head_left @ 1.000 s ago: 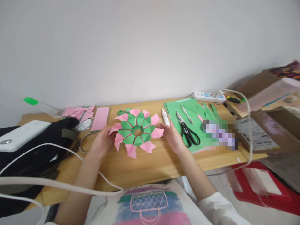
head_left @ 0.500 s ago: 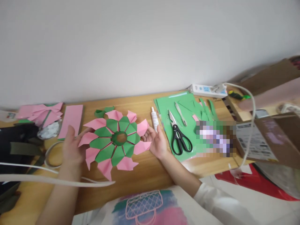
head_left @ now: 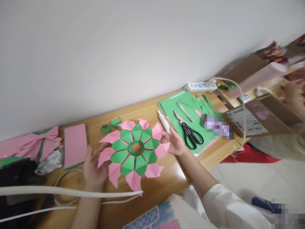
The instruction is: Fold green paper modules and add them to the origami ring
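Between the two hands sits the paper flower (head_left: 134, 152), a round ring of green wedges with pink points all around it. It is held just above the table (head_left: 164, 178), with its flat face up toward the camera.

On one side, the left hand (head_left: 94, 167) holds the rim, fingers curled under the pink points and thumb on top. On the other side, the right hand (head_left: 175, 143) pinches a pink point between its fingertips. So both hands are closed on the flower, one at each end of a line that runs across its middle hole. Neither hand is nearer; each touches its own edge.

Being round, the flower has no long side. It tips a little, the right side higher up in the picture.

Just beside the right hand lies a glue tube (head_left: 164, 121), and a bit farther right are scissors (head_left: 190, 133) on green paper (head_left: 176, 103). Near the left hand lies a pink sheet (head_left: 75, 144).
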The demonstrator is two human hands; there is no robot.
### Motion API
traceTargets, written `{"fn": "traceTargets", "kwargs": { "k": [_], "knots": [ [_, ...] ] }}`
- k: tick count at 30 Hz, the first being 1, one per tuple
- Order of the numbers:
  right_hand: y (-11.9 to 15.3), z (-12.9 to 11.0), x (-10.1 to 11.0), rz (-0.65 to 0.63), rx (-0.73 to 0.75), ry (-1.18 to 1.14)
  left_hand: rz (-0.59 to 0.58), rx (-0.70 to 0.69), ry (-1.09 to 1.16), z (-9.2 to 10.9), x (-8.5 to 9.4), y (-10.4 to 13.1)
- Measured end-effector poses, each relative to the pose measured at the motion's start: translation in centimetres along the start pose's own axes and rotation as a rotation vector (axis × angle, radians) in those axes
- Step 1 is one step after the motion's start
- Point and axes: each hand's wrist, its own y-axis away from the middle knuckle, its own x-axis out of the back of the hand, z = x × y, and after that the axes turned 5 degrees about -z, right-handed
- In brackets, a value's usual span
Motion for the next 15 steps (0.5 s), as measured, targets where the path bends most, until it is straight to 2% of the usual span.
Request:
{"fn": "traceTargets", "kwargs": {
  "k": [6,15],
  "knots": [
    [0.0,-0.1,0.2,0.046,0.033,0.019,-0.064,0.081,0.11,0.4,-0.6,0.3],
    [-0.2,0.2,0.3,0.007,0.053,0.045,-0.042,0.076,0.122,0.3,-1.8,1.2]
  ]
}}
